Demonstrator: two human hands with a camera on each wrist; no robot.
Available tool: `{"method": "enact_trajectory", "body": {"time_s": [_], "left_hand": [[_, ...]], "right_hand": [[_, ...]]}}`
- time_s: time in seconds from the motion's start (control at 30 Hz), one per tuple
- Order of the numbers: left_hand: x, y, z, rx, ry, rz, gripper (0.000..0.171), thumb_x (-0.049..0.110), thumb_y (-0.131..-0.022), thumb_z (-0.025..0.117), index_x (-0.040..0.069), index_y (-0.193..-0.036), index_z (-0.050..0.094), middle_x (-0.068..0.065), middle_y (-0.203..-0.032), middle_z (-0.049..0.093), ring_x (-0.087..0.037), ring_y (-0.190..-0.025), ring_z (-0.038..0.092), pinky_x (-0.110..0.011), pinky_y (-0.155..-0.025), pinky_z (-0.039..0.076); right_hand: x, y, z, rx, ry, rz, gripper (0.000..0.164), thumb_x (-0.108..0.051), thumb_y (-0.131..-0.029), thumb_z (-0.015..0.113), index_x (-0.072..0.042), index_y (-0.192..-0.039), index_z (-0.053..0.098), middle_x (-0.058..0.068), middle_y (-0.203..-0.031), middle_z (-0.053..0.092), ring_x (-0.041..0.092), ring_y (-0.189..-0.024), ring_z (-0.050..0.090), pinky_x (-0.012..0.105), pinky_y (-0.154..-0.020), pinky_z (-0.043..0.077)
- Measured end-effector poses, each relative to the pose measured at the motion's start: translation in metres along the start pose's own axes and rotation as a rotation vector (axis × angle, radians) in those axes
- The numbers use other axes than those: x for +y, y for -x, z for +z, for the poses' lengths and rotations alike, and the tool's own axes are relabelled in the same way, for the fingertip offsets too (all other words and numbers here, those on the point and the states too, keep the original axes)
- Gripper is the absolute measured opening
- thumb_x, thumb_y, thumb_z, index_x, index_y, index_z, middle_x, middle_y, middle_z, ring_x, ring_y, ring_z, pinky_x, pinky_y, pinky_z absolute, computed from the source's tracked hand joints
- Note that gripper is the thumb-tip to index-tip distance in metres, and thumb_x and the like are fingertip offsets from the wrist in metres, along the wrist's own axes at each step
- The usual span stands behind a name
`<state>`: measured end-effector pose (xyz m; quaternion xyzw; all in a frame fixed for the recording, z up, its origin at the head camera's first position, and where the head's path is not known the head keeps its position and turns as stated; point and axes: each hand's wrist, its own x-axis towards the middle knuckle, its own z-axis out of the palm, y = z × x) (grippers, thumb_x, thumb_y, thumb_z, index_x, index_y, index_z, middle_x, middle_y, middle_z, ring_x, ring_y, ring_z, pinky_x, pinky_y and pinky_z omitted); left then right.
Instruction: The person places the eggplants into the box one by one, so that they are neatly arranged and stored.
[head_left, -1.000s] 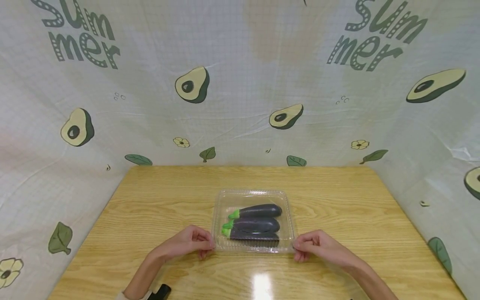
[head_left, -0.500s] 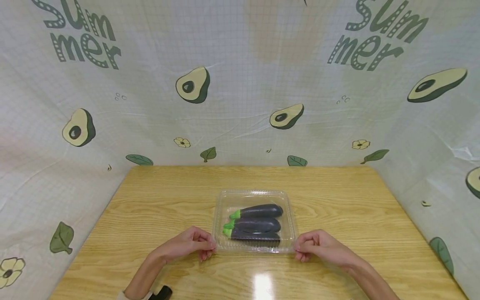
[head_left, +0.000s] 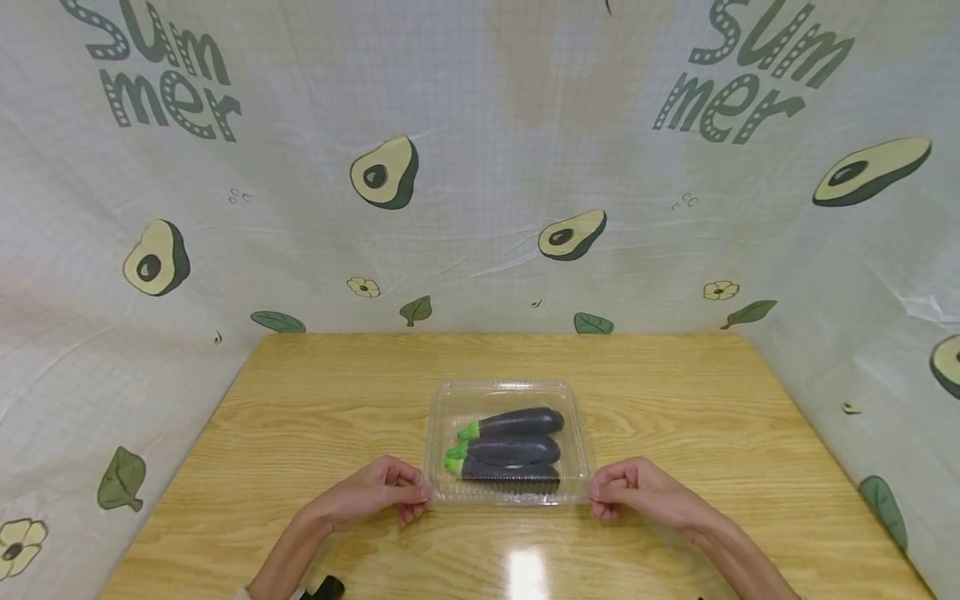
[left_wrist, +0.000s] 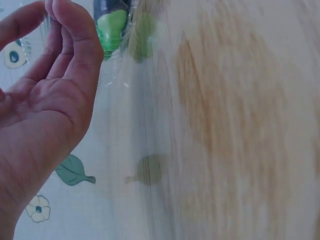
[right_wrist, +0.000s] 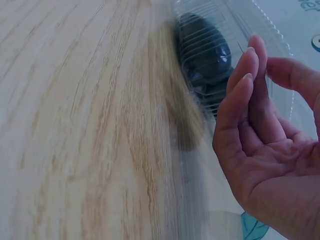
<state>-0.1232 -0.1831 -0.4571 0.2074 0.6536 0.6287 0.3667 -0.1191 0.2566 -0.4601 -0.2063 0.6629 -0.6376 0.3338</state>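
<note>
A clear plastic clamshell box (head_left: 504, 387) lies shut on the wooden table (head_left: 315, 400). Inside it are three dark purple eggplants (head_left: 517, 422) with green stems pointing left. My left hand (head_left: 420, 497) pinches the box's near-left corner, fingers curled. My right hand (head_left: 597, 498) pinches the near-right corner the same way. In the left wrist view, the left hand (left_wrist: 47, 11) curls beside a green eggplant stem (left_wrist: 111, 25). The right wrist view has the right hand (right_wrist: 260, 65), thumb and fingers close together, against the ribbed box wall (right_wrist: 235, 22) and a dark eggplant end (right_wrist: 202, 55).
A pale cloth printed with avocados, leaves and "Summer" lettering (head_left: 375, 171) walls the table on the back and both sides. A black wrist-worn device (head_left: 326, 587) shows at the bottom edge by my left forearm. Bare wood surrounds the box.
</note>
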Motion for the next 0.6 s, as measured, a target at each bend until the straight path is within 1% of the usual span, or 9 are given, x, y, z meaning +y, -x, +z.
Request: {"method": "enact_trajectory", "body": {"time_s": [0.17, 0.33, 0.47, 0.6], "left_hand": [[0.001, 0.000, -0.001, 0.006, -0.001, -0.016, 0.040, 0.017, -0.105, 0.061, -0.024, -0.105, 0.062, -0.011, -0.090, 0.068, -0.009, -0.075, 0.063, -0.021, -0.069, 0.056], [0.000, 0.003, -0.006, 0.024, -0.059, -0.030, 0.036, 0.020, -0.105, 0.063, -0.016, -0.106, 0.068, -0.016, -0.093, 0.069, -0.012, -0.075, 0.063, -0.023, -0.069, 0.057], [0.002, 0.005, -0.010, 0.049, -0.096, -0.044, 0.035, 0.023, -0.105, 0.063, -0.011, -0.109, 0.069, -0.018, -0.095, 0.070, -0.016, -0.076, 0.064, -0.027, -0.069, 0.058], [0.006, 0.008, -0.015, 0.104, -0.161, -0.046, 0.030, 0.025, -0.106, 0.061, -0.003, -0.109, 0.070, -0.016, -0.092, 0.069, -0.018, -0.076, 0.064, -0.031, -0.069, 0.059]], "right_hand": [[0.001, -0.001, 0.000, 0.010, 0.011, 0.021, 0.035, -0.011, -0.107, 0.054, 0.023, -0.111, 0.060, 0.005, -0.093, 0.074, 0.010, -0.085, 0.069, 0.026, -0.079, 0.059], [-0.002, -0.001, 0.000, 0.025, 0.036, 0.049, 0.033, -0.014, -0.108, 0.055, 0.017, -0.113, 0.064, 0.005, -0.091, 0.074, 0.010, -0.084, 0.068, 0.028, -0.080, 0.060], [-0.003, 0.001, -0.002, 0.042, 0.068, 0.050, 0.029, -0.015, -0.107, 0.057, 0.011, -0.114, 0.068, 0.009, -0.091, 0.072, 0.010, -0.083, 0.068, 0.030, -0.080, 0.061], [-0.005, 0.001, -0.006, 0.066, 0.122, 0.028, 0.026, -0.015, -0.107, 0.057, 0.008, -0.113, 0.068, 0.016, -0.092, 0.070, 0.011, -0.082, 0.067, 0.031, -0.078, 0.061]]}}
